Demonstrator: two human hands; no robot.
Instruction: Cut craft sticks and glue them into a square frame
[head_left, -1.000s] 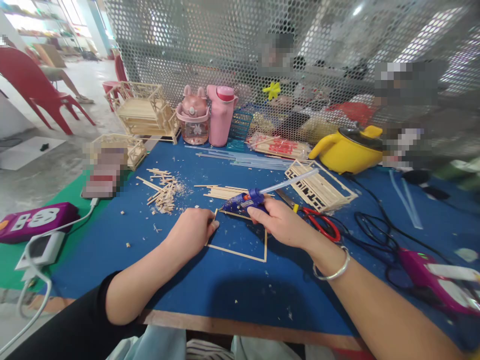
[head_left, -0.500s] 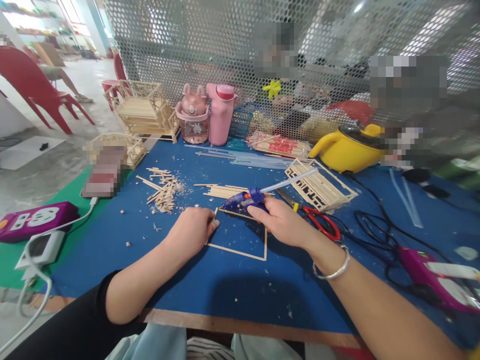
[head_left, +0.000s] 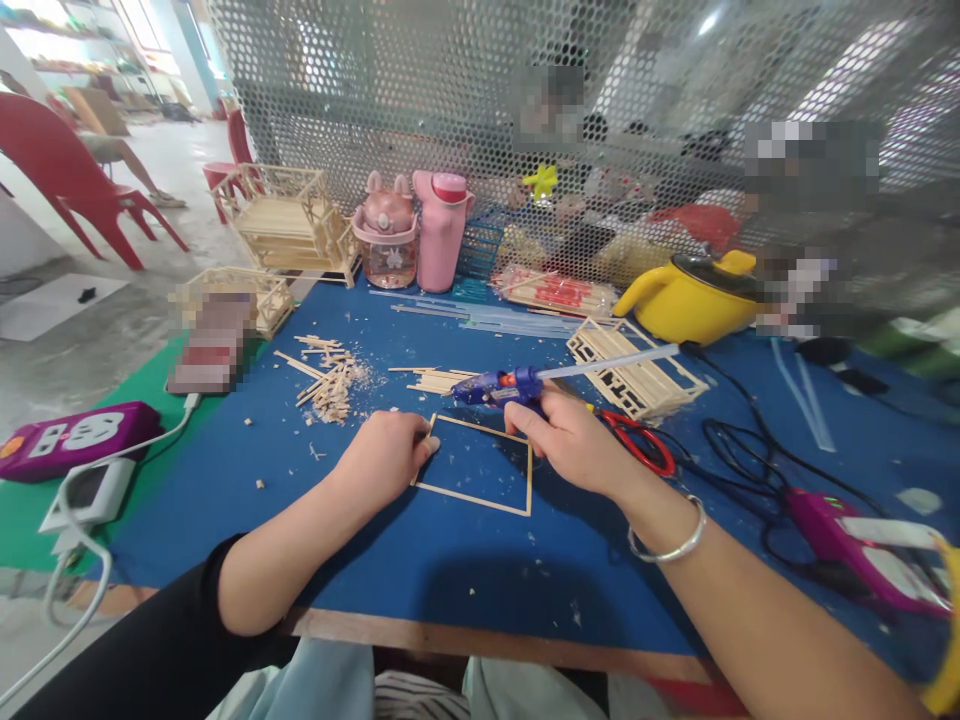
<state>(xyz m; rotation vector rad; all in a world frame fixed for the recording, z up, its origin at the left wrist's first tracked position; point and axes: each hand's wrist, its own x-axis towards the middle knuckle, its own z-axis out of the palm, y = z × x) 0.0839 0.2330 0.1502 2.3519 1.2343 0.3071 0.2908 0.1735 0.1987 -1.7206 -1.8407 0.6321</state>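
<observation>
A rectangular frame of thin wooden sticks (head_left: 472, 501) lies flat on the blue table mat. My left hand (head_left: 386, 455) is closed at its left side, pinching the wooden stick there near the upper left corner. My right hand (head_left: 574, 432) grips a blue hot glue gun (head_left: 495, 388), fingers wrapped round its handle. Out of the gun's back sticks a long clear glue stick (head_left: 611, 360). The nozzle points left, slightly above and apart from the frame's upper left corner. Behind the gun lies a small bundle of wooden sticks (head_left: 435, 381), partly hidden by it.
Cut stick pieces (head_left: 330, 385) lie in a heap at left. Scissors with red handles (head_left: 641, 445) and black cable (head_left: 727, 450) are right of my right hand. A slatted wooden piece (head_left: 634, 370), yellow pot (head_left: 694, 300), pink bottles (head_left: 442, 235) and perforated metal screen (head_left: 420, 90) stand behind.
My right hand has lifted the glue gun slightly up and to the right, so its nozzle has left the frame's corner. My left hand stays on the stick.
</observation>
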